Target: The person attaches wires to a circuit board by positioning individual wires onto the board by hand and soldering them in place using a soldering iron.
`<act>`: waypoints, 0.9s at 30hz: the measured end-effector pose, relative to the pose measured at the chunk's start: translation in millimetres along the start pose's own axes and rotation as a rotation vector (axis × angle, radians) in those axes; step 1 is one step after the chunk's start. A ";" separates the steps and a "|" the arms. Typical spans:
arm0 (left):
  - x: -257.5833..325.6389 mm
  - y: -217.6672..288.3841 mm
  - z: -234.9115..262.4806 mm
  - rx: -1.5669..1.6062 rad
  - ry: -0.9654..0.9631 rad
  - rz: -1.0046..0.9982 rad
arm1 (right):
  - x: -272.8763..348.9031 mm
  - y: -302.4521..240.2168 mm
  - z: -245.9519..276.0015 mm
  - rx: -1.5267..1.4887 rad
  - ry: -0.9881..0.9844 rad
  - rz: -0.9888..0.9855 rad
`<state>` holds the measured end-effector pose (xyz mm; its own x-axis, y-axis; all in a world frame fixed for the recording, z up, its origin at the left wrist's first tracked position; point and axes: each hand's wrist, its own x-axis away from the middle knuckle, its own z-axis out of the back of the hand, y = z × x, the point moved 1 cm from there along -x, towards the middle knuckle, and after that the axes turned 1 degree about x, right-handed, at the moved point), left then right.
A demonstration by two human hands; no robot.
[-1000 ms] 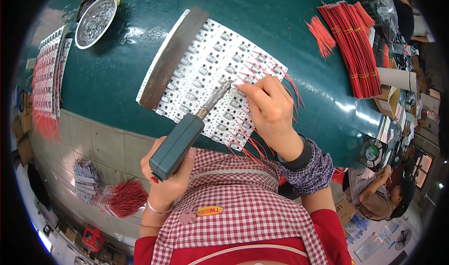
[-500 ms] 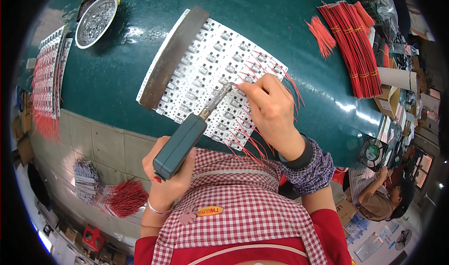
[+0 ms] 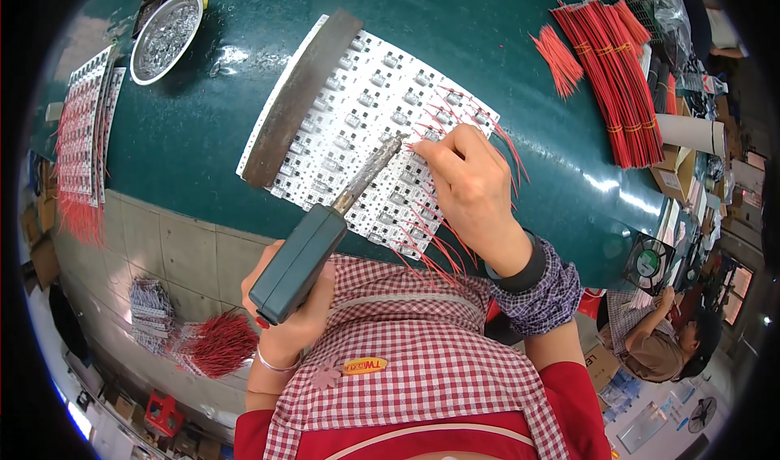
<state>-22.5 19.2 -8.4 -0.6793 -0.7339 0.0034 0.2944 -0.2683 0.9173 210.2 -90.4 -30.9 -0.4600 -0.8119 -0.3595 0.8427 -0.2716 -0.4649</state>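
My left hand (image 3: 286,314) is closed round a dark green soldering iron (image 3: 299,258). The iron's metal tip points up and right, over a white circuit board panel (image 3: 337,139) with rows of small parts. Just right of the tip, my right hand (image 3: 475,185) is closed, thumb and forefinger pinching the end of a thin red wire (image 3: 413,146) at the board. Several other red wires (image 3: 435,257) stick out from the panel's right and lower right parts. A dark flat metal bar (image 3: 302,102) lies across the panel's left side.
A white bowl of metal bits (image 3: 168,39) stands at the far left. Wired panels (image 3: 81,135) are stacked on the left edge of the green table (image 3: 455,13). Bundles of red wire (image 3: 609,86) lie at the right. A co-worker (image 3: 662,342) sits at lower right.
The soldering iron's body has tilted down and drawn back a little to the lower left, with my left hand. My right hand has barely moved.
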 end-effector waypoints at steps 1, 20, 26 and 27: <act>-1.3 1.4 -0.3 0.006 0.012 -0.021 | 0.1 0.0 -0.2 0.000 0.001 -0.001; -1.7 2.6 -0.1 0.025 -0.032 -0.011 | 9.8 -13.0 -9.8 -0.048 0.107 0.016; -7.1 7.4 -1.5 -0.019 -0.049 -0.035 | 9.4 -13.1 -9.7 -0.048 0.102 0.017; -7.6 7.8 -1.6 -0.019 -0.050 -0.035 | 9.5 -13.2 -9.7 -0.049 0.102 0.017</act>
<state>-14.0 21.7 -1.9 -0.7218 -0.6920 -0.0088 0.2820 -0.3056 0.9094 192.0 -89.4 -36.0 -0.4741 -0.7588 -0.4466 0.8371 -0.2311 -0.4958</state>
